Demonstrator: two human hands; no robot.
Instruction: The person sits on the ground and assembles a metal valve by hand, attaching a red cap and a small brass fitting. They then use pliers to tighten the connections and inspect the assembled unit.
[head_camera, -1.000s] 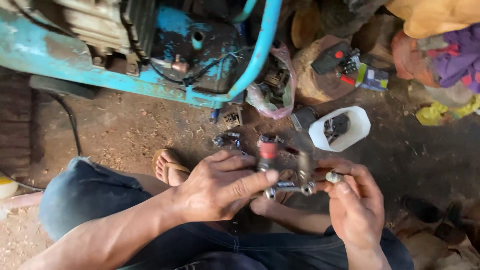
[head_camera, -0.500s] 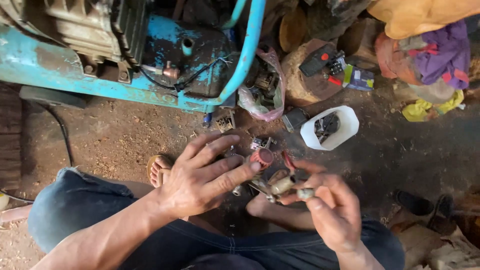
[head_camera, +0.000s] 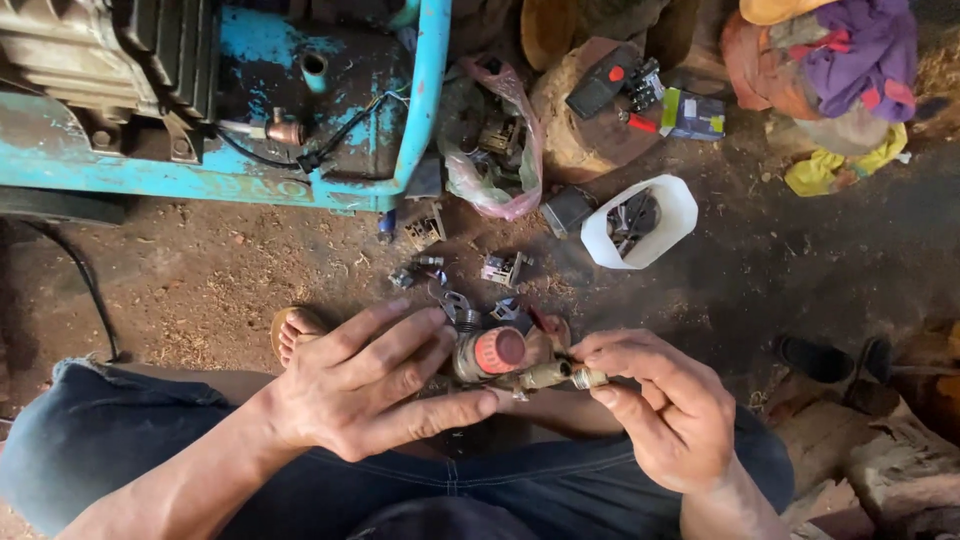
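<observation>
1. The left hand (head_camera: 365, 395) grips a metal valve assembly (head_camera: 495, 358) with a red round cap, fingers curled around its body, held above the lap, well below the blue machine frame (head_camera: 200, 180)
2. The right hand (head_camera: 665, 410) pinches a small brass fitting (head_camera: 565, 377) at the assembly's side; it looks only partly seated
3. Loose small parts (head_camera: 500, 268) lie on the dirt between frame and hands, and a white tub (head_camera: 680, 215) holds more, so much work seems left
</observation>
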